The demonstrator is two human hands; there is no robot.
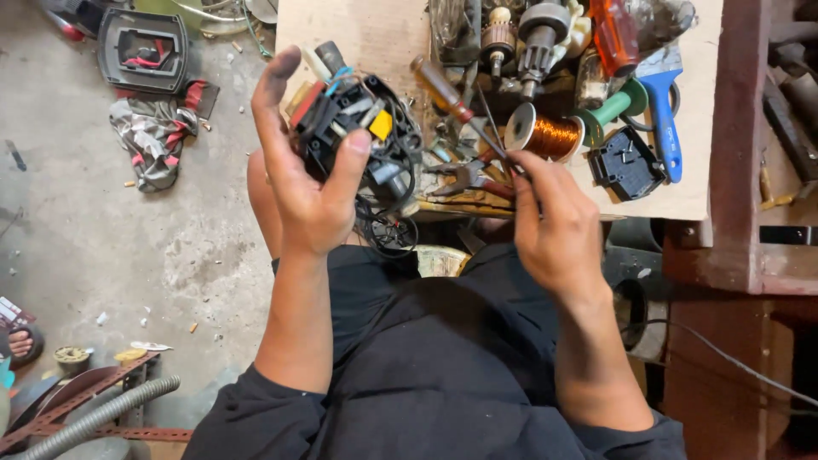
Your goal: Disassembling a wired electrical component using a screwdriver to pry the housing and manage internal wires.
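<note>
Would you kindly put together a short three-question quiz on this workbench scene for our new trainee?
1. True or false: the left hand holds a black electrical part with wires.
2. Which tool does the right hand hold? A) blue brush B) screwdriver C) hammer
3. Fill in: the spool on the board carries ______-coloured wire.

Key: 1 true; 2 B, the screwdriver; 3 copper.

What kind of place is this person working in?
Probably a small repair workshop for electric tools or motors. The left hand holds a black wired switch assembly, the right hand a screwdriver, and the wooden board carries a copper wire spool and a motor armature.
</note>
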